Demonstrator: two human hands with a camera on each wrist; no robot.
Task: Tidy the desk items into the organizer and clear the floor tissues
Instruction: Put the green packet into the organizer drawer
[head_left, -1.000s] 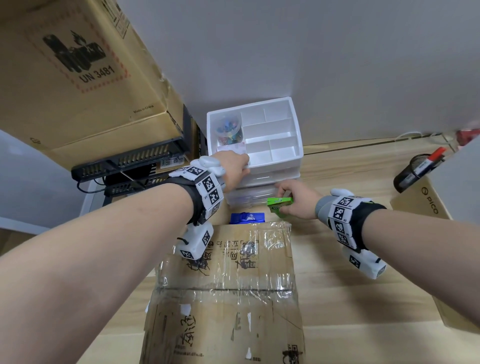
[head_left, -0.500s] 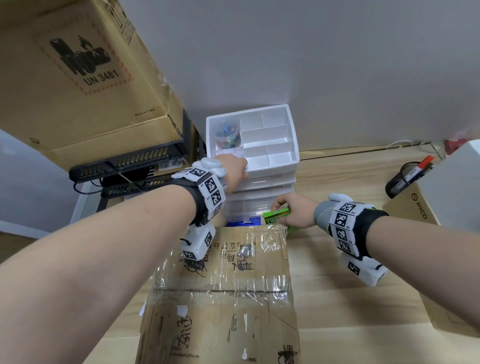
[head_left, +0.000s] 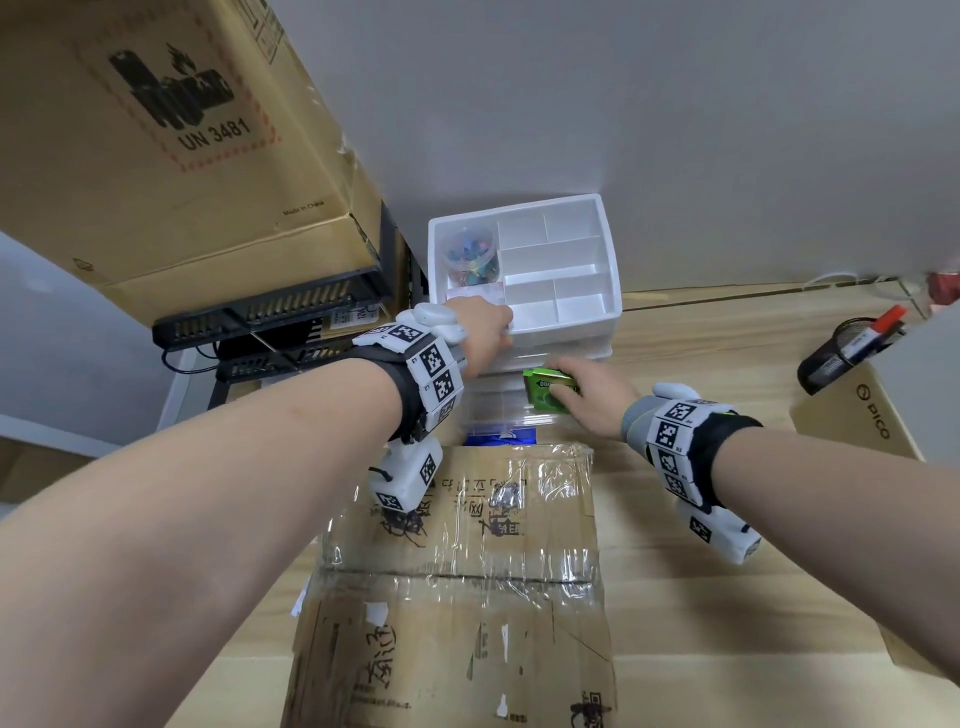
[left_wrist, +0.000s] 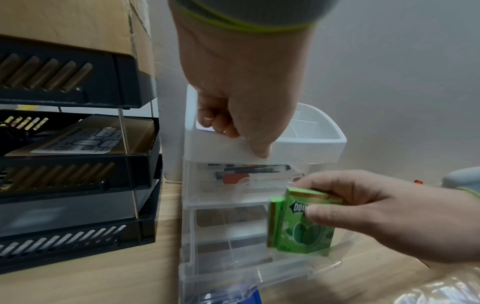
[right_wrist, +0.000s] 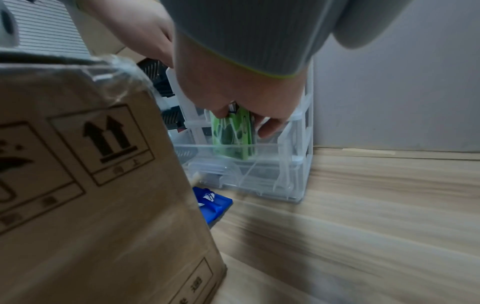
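Observation:
A white desk organizer with clear drawers stands against the wall. My left hand grips its top front rim, fingers curled inside the tray. My right hand pinches green gum packs and holds them upright in a pulled-out clear drawer. The drawer above holds markers. A tub of coloured clips sits in the top tray. A blue pack lies on the desk before the organizer.
A taped cardboard box lies close in front of the organizer. Black stacked paper trays stand at its left under a big carton. A mesh pen cup lies on its side on a brown box at right.
My right hand has carried the green packs from above the taped box up into the pulled-out drawer. The left hand keeps its hold on the organizer rim.

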